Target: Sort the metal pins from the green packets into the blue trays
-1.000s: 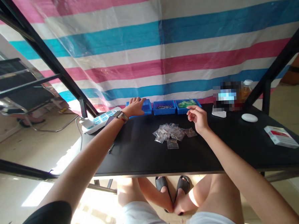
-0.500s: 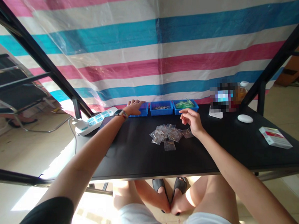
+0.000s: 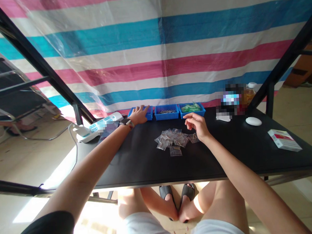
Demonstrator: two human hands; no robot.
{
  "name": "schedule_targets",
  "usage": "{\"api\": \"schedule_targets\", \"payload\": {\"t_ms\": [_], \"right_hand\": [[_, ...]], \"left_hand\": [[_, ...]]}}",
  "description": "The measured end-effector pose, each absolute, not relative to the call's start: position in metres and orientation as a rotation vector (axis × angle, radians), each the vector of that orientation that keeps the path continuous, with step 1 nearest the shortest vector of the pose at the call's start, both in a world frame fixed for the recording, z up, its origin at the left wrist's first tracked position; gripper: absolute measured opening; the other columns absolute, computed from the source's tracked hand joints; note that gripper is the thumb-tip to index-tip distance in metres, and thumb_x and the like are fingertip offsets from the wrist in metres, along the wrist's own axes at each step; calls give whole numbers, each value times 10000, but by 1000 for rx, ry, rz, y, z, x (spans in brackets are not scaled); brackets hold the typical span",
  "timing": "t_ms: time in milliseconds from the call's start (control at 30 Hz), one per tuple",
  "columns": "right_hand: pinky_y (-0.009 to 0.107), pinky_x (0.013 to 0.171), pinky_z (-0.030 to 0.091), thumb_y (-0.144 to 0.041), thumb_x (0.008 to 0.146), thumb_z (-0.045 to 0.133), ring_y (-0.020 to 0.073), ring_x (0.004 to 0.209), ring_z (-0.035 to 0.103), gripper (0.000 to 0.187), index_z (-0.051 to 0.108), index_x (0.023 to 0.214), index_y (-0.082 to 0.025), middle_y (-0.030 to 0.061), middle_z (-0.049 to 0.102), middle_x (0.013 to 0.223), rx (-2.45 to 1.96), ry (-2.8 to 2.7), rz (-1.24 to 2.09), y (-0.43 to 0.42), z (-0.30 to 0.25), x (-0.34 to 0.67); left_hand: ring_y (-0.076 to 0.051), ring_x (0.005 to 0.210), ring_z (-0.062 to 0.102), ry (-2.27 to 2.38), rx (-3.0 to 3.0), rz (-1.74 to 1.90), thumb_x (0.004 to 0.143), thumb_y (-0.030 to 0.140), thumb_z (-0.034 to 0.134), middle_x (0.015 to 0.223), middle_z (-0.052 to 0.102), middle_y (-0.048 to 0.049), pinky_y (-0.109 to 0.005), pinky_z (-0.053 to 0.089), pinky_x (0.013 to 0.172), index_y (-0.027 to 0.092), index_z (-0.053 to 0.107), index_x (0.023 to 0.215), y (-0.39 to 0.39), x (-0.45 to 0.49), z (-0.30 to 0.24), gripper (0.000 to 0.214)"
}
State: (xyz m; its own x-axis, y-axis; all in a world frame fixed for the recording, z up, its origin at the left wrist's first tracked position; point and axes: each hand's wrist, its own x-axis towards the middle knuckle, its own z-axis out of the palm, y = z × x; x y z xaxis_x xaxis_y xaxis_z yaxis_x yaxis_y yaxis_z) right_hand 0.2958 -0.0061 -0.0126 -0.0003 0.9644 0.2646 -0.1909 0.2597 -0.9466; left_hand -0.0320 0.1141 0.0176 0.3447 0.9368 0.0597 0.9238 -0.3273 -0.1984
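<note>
My left hand (image 3: 139, 115), with a watch at the wrist, lies over the front of the left blue bin (image 3: 150, 113). Its fingers are spread, and they hide most of what the bin holds. My right hand (image 3: 197, 125) hovers above the table, right of a pile of small clear zip bags (image 3: 171, 139). Its fingers are loosely bent and apart, with nothing visible between them. Small metal pieces lie in the middle blue bin (image 3: 167, 116). Green plastic packets (image 3: 191, 107) fill the right blue bin (image 3: 194, 114).
A white power strip (image 3: 102, 126) with a cable sits at the left of the black table (image 3: 145, 170). On the right are a blurred-out device (image 3: 229, 101), a bottle (image 3: 250, 93), a white oval object (image 3: 253, 121) and a small box (image 3: 284, 140). Striped sheeting (image 3: 132, 59) hangs behind.
My left hand has come slightly nearer to me at the left bin, its fingers more spread. My right hand keeps nearly the same pose. The view has shifted a little.
</note>
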Motion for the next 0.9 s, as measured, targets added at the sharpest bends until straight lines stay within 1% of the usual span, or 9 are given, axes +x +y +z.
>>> {"api": "schedule_targets", "payload": {"t_ms": [200,300,367,467,533,633,733,833,900], "right_hand": [[267,497,380,-313,772,682,120,518,557,191,764,900,-198,-2,672,687,-865,-1205,1114,-6,-12,295],[266,498,385,-316,774,678,120,522,555,188,762,897,-200,-1,670,687,-864,-1213,1108,-7,-11,294],[265,498,387,-319,773,680,120,522,556,188,761,895,-200,-2,669,686,-866,-1220,1108,-8,-11,294],[266,499,389,-323,773,683,121,523,560,192,763,896,-199,0,671,689,-873,-1227,1108,-8,-11,294],[267,499,388,-321,771,683,122,521,559,188,763,889,-199,1,672,687,-877,-1223,1099,-7,-11,295],[268,497,382,-312,763,682,121,513,552,176,762,870,-199,0,669,676,-870,-1204,1084,-6,-11,297],[267,495,377,-305,757,682,119,508,550,169,764,858,-197,-2,666,669,-859,-1180,1079,-4,-11,299],[264,494,375,-301,754,681,117,505,551,166,764,852,-196,-2,665,665,-858,-1157,1076,-4,-10,300],[261,493,377,-300,749,683,115,505,551,166,764,848,-195,-2,664,662,-857,-1144,1082,-5,-10,300]], "left_hand": [[-433,1491,363,-1584,-2411,8,801,226,629,1688,301,-230,-571,363,1183,158,235,1675,96,-20,25,962],[-400,1520,332,-1427,-2540,-105,833,289,641,1691,321,-198,-540,350,1208,162,259,1670,83,-4,31,929],[-374,1497,375,-1325,-2629,-149,885,334,623,1635,429,-173,-521,348,1213,182,348,1640,78,9,33,817],[-339,1389,509,-1223,-2702,-159,984,386,554,1450,623,-150,-491,372,1187,194,538,1522,80,28,30,572],[-312,1299,596,-1207,-2716,-130,1013,397,546,1343,696,-135,-457,391,1167,185,615,1440,87,39,26,482],[-289,1246,654,-1228,-2713,-94,996,351,599,1311,727,-123,-399,432,1127,177,647,1387,98,49,22,431],[-293,1196,696,-1293,-2681,-101,967,296,609,1299,741,-114,-376,501,1040,205,682,1343,100,54,24,394],[-300,1147,725,-1386,-2657,-108,948,305,605,1290,751,-101,-360,551,949,238,701,1326,94,55,32,396],[-303,1129,734,-1436,-2642,-102,938,321,608,1274,758,-97,-355,563,926,246,703,1328,88,55,39,409]]}}
